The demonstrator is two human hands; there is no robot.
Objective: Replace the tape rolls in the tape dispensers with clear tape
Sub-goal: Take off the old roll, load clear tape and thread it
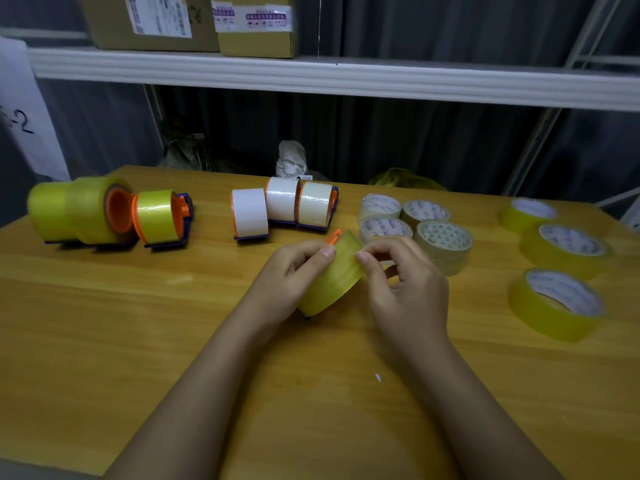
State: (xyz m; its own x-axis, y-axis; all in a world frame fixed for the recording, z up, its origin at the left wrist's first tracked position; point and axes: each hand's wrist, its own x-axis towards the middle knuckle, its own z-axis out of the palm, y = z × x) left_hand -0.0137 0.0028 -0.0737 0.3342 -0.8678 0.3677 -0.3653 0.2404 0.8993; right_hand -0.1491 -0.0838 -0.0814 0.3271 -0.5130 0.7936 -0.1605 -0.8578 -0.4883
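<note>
My left hand [291, 271] grips a tape dispenser loaded with a yellowish roll [332, 278] at the middle of the wooden table [138, 323]; an orange part [334, 236] sticks out at its top. My right hand [405, 282] pinches the roll's upper right edge with thumb and forefinger. Several clear tape rolls [415, 223] lie flat just behind my right hand. Three dispensers with white rolls [282, 209] stand behind my left hand. Dispensers with yellow rolls [104, 213] stand at the far left.
Three loose yellow tape rolls [557, 271] lie flat along the table's right side. A white shelf [311, 74] with cardboard boxes [194, 22] hangs above the table's back edge. Crumpled bags [291, 157] sit behind the table.
</note>
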